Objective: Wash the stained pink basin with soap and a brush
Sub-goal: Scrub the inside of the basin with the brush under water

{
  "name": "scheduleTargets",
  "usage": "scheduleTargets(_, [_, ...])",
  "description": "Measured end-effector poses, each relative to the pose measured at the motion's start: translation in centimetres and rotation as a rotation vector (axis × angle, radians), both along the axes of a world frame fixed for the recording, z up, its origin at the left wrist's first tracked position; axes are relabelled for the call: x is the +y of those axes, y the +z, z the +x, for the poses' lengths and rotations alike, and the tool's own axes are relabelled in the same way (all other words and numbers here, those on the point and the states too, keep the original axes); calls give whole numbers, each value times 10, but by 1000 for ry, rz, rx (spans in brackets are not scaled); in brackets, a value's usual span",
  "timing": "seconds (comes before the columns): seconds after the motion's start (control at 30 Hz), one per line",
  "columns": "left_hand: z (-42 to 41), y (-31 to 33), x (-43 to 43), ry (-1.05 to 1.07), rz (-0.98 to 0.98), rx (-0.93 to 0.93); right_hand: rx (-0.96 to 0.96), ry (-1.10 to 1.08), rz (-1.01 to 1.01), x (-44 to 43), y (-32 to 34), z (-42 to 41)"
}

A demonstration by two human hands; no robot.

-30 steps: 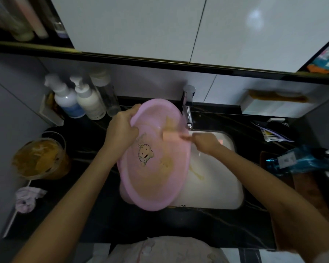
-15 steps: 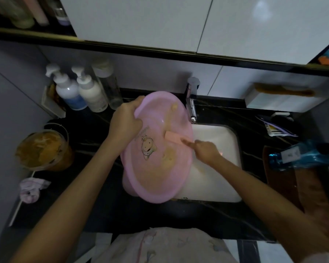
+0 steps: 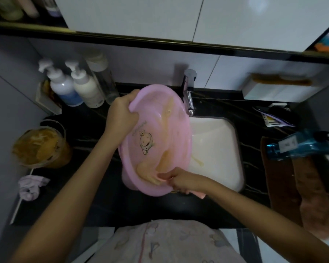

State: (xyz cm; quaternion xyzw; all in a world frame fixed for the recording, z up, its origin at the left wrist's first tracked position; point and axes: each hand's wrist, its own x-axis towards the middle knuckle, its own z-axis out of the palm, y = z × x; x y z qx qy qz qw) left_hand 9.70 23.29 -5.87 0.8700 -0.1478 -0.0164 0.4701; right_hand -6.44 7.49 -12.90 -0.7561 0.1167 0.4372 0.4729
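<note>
The pink basin (image 3: pixel 171 122) stands tilted on its near rim at the left edge of the white sink (image 3: pixel 220 149), its inside facing me. It has a cartoon print and yellow-brown smears. My left hand (image 3: pixel 122 112) grips its upper left rim. My right hand (image 3: pixel 179 180) holds a pink brush (image 3: pixel 198 194) low inside the basin near the bottom rim; the brush head is blurred among the yellow stain there, and the handle end sticks out behind my wrist.
A chrome faucet (image 3: pixel 188 95) rises behind the sink. Two pump bottles (image 3: pixel 76 86) and a clear bottle stand at the back left. A stained glass jar (image 3: pixel 40 149) and crumpled cloth (image 3: pixel 31 186) sit left on the black counter. A blue bottle (image 3: pixel 296 145) lies right.
My right hand with the brush has swept from the upper middle of the basin down to its bottom rim. The left hand keeps its grip on the rim.
</note>
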Motion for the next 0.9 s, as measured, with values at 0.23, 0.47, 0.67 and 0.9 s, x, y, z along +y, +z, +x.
scheduleTargets(0.23, [-3,-6,9,-4,-99,39,96,-396,453,54,54,25])
scheduleTargets(0.47, [3,-9,19,6,-188,110,192,-1082,1105,20,106,127])
scheduleTargets(0.67, [-4,-13,17,7,-227,73,248,-885,883,36,95,130])
scheduleTargets(0.9, [-6,-13,21,50,-206,82,216,-1311,1125,0,90,156])
